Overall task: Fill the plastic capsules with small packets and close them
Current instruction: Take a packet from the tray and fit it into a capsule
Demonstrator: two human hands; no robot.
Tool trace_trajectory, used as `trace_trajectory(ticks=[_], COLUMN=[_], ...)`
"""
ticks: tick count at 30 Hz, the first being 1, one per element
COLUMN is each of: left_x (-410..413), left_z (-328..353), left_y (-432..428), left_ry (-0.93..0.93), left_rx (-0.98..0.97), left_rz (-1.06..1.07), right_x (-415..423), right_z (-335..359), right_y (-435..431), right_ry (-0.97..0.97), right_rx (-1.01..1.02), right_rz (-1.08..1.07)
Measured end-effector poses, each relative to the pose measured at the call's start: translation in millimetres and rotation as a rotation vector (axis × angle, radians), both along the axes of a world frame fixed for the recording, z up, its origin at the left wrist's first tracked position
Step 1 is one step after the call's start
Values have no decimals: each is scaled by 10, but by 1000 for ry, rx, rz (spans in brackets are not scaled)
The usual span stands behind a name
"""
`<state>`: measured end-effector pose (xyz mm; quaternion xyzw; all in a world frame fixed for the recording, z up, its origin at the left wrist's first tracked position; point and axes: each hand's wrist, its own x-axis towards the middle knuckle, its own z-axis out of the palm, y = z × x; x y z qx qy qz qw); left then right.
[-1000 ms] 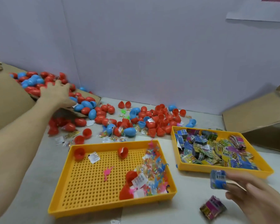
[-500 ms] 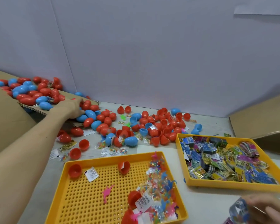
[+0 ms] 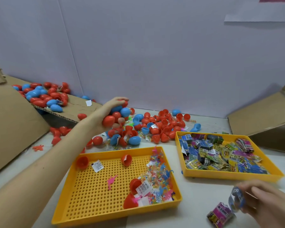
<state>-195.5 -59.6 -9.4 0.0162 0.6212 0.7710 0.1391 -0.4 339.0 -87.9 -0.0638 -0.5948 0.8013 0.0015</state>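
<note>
Left hand (image 3: 113, 108): my fingers curl over red and blue plastic egg capsules (image 3: 109, 121).
Right hand (image 3: 263, 202): I pinch a small blue printed packet (image 3: 236, 198).

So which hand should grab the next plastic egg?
Left, probably. The left hand lies right on the capsule pile, while the right hand is far from it, pinching a blue packet.

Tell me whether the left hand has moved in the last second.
Yes. The left hand has come right, off the cardboard flap it rested on, and now curls over capsules beyond the flap's right end.
</note>
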Motion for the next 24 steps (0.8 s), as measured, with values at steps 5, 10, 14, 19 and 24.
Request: trace_trajectory(ticks=[5,10,14,19,24], left_x=[359,590,698,834,955], left_z=[-20,-62,-27,-33,-64], left_y=[89,89,58,96,222], left_ry=[23,157,293,365,389], left_rx=[255,150,36,-127,-281], left_rz=[-96,-28,-42,-120,-108], right_x=[43,11,15,53,196], right_z=[95,74,67,97,248], right_y=[-114,-140,-107,-122,-197], right_ry=[-57,-33,-5,56,156], right_rx=[38,13,-15,-11,22], right_rz=[41,43,46,33,55])
